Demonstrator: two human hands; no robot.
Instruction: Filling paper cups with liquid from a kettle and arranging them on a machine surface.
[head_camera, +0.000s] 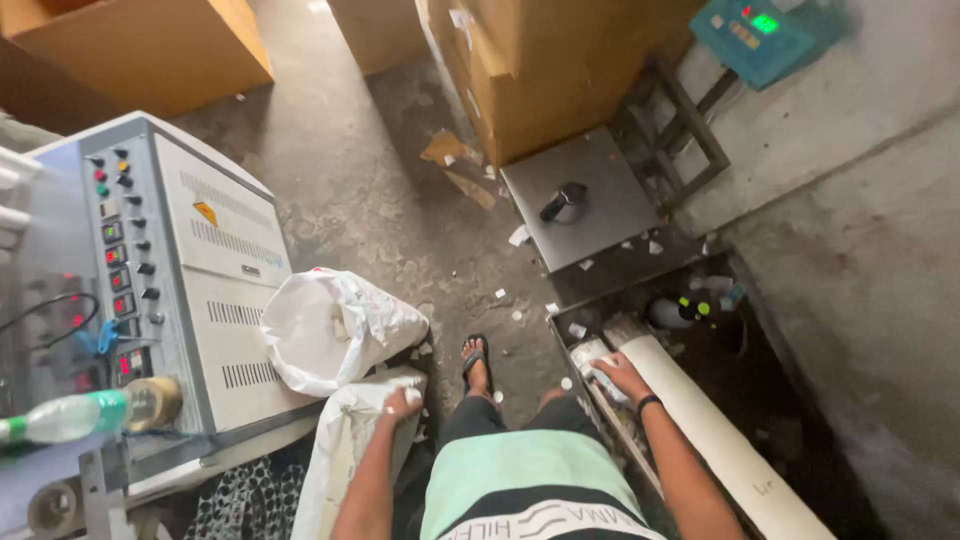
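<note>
My left hand (402, 403) is closed around something small and white, right above the lower white sack (345, 440). My right hand (618, 376) reaches down into a dark floor pit (730, 370) and grips a small white scrap at its near edge, next to a long white pipe (720, 440). My foot in a black sandal (476, 362) stands on the concrete floor between the two hands.
A grey control cabinet (190, 270) with knobs and red displays stands at left, with an open white sack (335, 330) leaning on it. A plastic bottle (70, 415) lies on the machine. Cardboard boxes (540, 70), a metal scale platform (580, 200) and paper scraps are ahead.
</note>
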